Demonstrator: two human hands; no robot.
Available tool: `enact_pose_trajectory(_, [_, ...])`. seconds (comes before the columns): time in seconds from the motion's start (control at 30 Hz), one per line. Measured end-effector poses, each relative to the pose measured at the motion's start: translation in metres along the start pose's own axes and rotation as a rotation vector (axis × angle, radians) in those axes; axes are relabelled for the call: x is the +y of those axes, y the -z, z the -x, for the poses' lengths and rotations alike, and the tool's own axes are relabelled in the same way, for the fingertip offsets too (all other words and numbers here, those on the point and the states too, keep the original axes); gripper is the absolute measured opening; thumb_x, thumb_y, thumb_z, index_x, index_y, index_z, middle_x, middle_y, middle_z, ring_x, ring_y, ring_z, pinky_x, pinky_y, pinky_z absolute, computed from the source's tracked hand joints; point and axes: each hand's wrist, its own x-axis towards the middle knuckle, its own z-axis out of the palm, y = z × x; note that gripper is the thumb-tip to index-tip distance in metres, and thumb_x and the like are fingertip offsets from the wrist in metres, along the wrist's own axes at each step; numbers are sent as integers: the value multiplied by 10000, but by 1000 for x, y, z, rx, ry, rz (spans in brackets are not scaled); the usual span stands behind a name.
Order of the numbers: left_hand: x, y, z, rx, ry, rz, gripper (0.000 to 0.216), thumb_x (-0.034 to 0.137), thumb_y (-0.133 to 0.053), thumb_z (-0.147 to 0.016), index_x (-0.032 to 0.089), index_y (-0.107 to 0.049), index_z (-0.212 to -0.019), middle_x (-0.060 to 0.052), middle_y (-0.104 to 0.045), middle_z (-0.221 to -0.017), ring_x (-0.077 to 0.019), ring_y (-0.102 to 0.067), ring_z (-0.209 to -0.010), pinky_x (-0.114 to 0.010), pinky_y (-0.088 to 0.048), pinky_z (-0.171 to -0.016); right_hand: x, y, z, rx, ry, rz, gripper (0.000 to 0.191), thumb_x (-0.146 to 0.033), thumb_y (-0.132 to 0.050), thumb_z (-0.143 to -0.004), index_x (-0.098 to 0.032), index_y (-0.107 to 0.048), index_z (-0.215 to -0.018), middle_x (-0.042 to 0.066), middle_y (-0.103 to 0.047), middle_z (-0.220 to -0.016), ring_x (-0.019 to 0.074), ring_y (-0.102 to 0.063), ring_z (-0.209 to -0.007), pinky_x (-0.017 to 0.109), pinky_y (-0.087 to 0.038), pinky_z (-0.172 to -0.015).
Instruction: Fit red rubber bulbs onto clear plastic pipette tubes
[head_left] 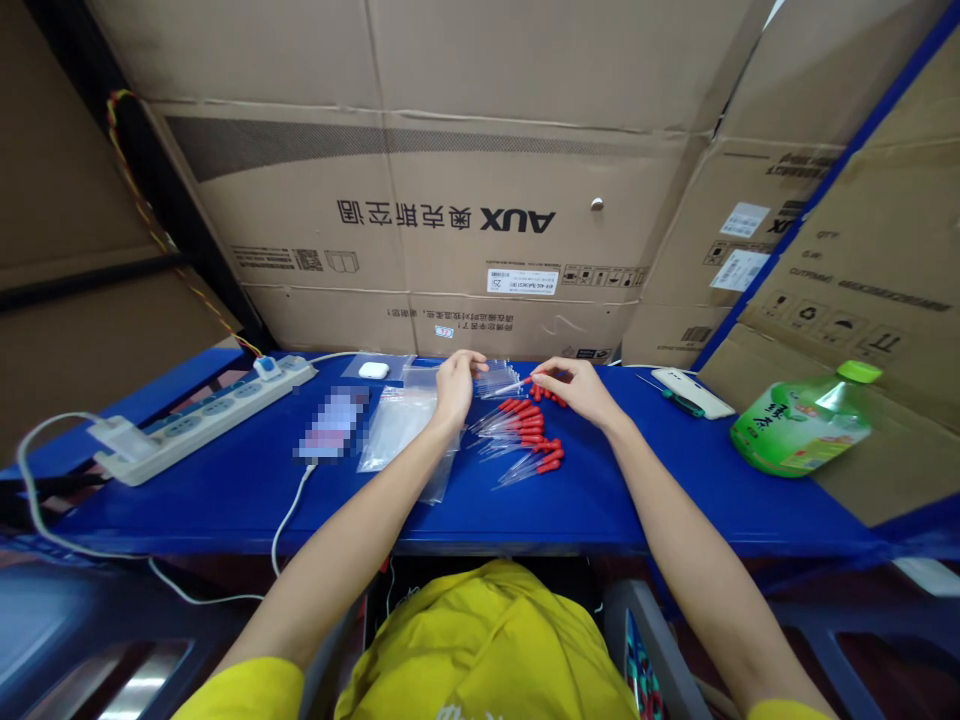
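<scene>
My right hand (576,388) pinches a dropper (513,386) by its red rubber bulb, with the clear glass tube pointing left. My left hand (456,384) is just left of that tube, fingers loosely curved and apart, seemingly holding nothing. Between the hands, toward the back, lie several clear glass tubes (495,374) without bulbs. Loose red bulbs (553,398) are partly hidden beneath my right hand. Closer to me, several droppers with bulbs fitted (529,424) lie in a fanned row, their tips to the left.
Clear plastic bags (397,432) lie beside my left forearm. Further left are a phone (333,424) on a cable, a white earbud case (373,370) and a power strip (217,412). A green drink bottle (802,425) stands right. Cardboard (435,160) walls the back of the blue table (585,510).
</scene>
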Motion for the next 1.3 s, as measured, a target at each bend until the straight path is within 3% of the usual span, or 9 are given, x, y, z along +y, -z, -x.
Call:
enact_pose_trajectory(0.13, [-8, 5, -1, -62, -187, -457, 229, 230, -496, -926, 192, -718, -884, -33, -753, -825, -193, -678, -816, -297, -502, -819, 5, 0, 0, -112, 18, 166, 289, -465, -688, -889, -200, -797, -929, 39, -765, -803, 184, -628, -700, 313, -465, -681])
enact_pose_trajectory(0.23, [-13, 5, 2, -233, -263, -719, 195, 207, -556, -929, 197, -747, -972, -49, -777, -932, -211, -690, -846, -316, -510, -840, 9, -3, 0, -199, 44, 237, 224, -403, -697, -877, -211, -808, -909, 44, -788, -889, 201, -645, -792, 327, -471, -751])
enact_pose_trajectory(0.47, [-19, 4, 4, -513, -392, -972, 262, 169, -542, -955, 222, -778, -1055, -68, -755, -1143, -218, -689, -1066, -310, -511, -993, 13, -8, 3, -287, 31, 239, 194, -366, -687, -890, -221, -809, -931, 40, -804, -942, 208, -693, -863, 318, -489, -800])
enact_pose_trajectory(0.7, [-19, 4, 6, -609, -370, -1026, 287, 170, -537, -960, 257, -775, -1094, -78, -746, -1169, -244, -690, -1107, -329, -512, -1006, 14, -1, -1, -93, 49, 441, 330, -420, -572, -977, -225, -785, -819, 33, -794, -833, 191, -669, -726, 295, -457, -719])
enact_pose_trajectory(0.93, [-16, 5, 5, -548, -351, -1110, 317, 188, -510, -992, 259, -735, -1204, -105, -687, -1217, -255, -663, -1150, -334, -509, -990, 34, 32, -1, 264, -151, 719, 278, -382, -548, -981, -258, -793, -1022, 79, -806, -1028, 263, -723, -950, 329, -498, -819])
enact_pose_trajectory(1.2, [-7, 4, 7, -551, -343, -1236, 180, 190, -574, -943, 204, -752, -920, -119, -695, -1085, -268, -680, -1054, -342, -511, -927, 47, 54, 4, 277, -313, 769, 260, -335, -560, -958, -261, -791, -1049, 93, -800, -1073, 300, -715, -1038, 375, -509, -874])
enact_pose_trajectory(1.3, [-4, 5, 8, -543, -323, -1243, 143, 187, -596, -920, 205, -737, -907, -119, -715, -1072, -270, -692, -1020, -336, -517, -889, 48, 57, 4, 292, -356, 779, 257, -338, -568, -948, -258, -795, -1037, 107, -800, -1063, 312, -716, -1041, 385, -513, -870])
